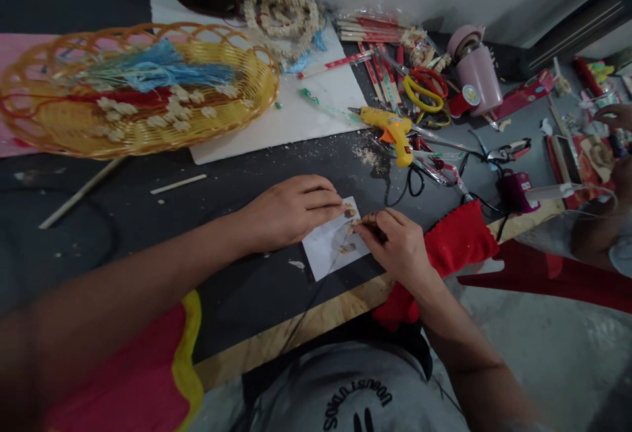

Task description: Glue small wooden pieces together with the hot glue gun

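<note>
A white card (322,251) lies on the dark table near its front edge, with small tan pieces on it. Over the card's upper left part rests my left hand (301,208), palm down, its fingers stretched together toward a tan piece (349,210). From the right, my right hand (395,244) reaches in with thumb and fingers pinched at a small tan piece (353,226) above the card. A thin dark line runs down from there across the card. Another brownish piece (347,248) lies lower on the card.
Behind are a yellow glue gun (392,130), scissors (422,95), a pink bottle (478,76) and a white board (227,149). An oval basket (222,119) stands back left. Red cloth (459,238) lies right. Another person's hands (617,117) are far right.
</note>
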Demonstrator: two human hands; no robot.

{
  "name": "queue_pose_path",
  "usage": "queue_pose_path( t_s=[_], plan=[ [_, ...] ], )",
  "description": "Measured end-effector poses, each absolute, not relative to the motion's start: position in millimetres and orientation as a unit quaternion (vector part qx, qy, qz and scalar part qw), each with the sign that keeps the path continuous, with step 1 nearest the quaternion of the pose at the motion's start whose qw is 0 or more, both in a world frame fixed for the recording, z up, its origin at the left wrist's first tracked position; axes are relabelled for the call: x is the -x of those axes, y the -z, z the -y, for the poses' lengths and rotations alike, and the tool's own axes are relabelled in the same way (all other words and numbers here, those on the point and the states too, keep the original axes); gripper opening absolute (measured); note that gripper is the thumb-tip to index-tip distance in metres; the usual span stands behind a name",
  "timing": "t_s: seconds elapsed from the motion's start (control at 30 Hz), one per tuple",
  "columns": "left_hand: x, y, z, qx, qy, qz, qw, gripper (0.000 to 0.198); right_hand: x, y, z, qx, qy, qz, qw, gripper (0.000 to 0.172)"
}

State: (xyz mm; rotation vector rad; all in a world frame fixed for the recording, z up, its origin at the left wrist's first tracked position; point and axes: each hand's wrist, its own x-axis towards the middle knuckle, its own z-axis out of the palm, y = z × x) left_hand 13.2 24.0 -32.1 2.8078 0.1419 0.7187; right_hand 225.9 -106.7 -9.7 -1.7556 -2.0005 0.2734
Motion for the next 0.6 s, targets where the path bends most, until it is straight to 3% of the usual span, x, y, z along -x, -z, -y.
queue_pose_path(
  t_s=[0.2, 0.6],
  plan=[
    [-13.1, 29.1, -23.9, -0.961, -0.247, -0.045, 0.118, 0.027, -229.5, 4.8, 105.9, 0.606, -0.155, 0.744, 0.236, 0.012],
    [-13.4, 25.0, -23.3, -0.960, -0.255, -0.044, 0.103, 0.027, -223.5, 7.9, 103.5, 0.607, -0.138, 0.739, 0.259, 0.011]
  ],
)
